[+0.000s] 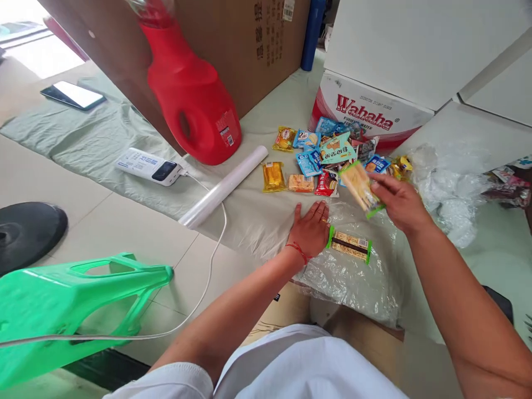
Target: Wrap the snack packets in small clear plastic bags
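Observation:
My right hand [397,202] grips a pale snack packet with green ends [358,185], held above the front of a pile of wrapped snacks [336,148]. Palm down, my left hand [310,228] lies flat on the cloth and clear plastic, its fingers stretched out and holding nothing. Just right of it rests a green-ended packet with a dark stripe [349,245]. A yellow packet [273,176], an orange-toned one [301,183] and a red one [327,183] lie in a row beyond my left hand.
A white roll [224,187], a power bank with a cable [147,165] and a red jug [199,100] stand or lie left. Crumpled clear plastic [449,183] is at the right, a Wahaha box [366,113] behind. A green stool [83,299] is lower left.

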A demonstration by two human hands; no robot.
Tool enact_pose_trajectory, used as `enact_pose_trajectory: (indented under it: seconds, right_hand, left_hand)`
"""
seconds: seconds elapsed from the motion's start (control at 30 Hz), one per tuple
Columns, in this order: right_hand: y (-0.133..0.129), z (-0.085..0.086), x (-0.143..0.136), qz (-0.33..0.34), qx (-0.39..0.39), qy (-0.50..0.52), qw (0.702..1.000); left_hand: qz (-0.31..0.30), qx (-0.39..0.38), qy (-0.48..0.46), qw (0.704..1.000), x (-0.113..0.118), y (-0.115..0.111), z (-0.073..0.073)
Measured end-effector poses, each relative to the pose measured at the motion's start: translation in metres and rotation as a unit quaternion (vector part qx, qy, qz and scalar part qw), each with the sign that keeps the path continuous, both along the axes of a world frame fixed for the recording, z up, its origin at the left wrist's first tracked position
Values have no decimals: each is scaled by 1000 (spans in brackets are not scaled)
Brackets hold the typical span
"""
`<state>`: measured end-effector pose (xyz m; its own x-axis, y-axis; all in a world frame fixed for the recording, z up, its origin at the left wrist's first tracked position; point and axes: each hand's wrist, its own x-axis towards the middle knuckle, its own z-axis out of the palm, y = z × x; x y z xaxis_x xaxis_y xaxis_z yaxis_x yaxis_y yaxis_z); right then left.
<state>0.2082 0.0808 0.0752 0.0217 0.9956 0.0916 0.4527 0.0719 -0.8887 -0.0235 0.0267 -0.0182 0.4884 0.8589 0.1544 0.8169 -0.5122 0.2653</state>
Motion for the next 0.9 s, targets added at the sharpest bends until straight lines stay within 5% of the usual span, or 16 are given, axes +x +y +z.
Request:
enact_pose_trajectory:
  seconds: [0.1, 0.23, 0.4, 0.57, 0.7, 0.9]
  right_hand:
    - [-48, -24, 28, 10, -122, 8, 992]
    - [-84, -37, 42, 21, -157, -9, 987]
    - [-100, -26, 35, 36, -22, -149, 988]
    - [-118, -32, 11, 41, 142, -288, 946]
    - [-139, -59, 0, 125, 169, -321, 924]
    - [-137, -68, 0, 92, 148, -340, 924]
  left_hand:
    - [2, -4, 1, 1000, 1, 0, 0]
    - [1, -8, -4, 1000, 2, 0, 1]
    - [6, -16, -4, 1000, 3, 0, 4]
    - [8, -27, 7, 1000, 3, 0, 7]
    - [12, -31, 13, 999, 3, 0, 8]
    - [7, -26, 13, 1000, 4, 0, 7]
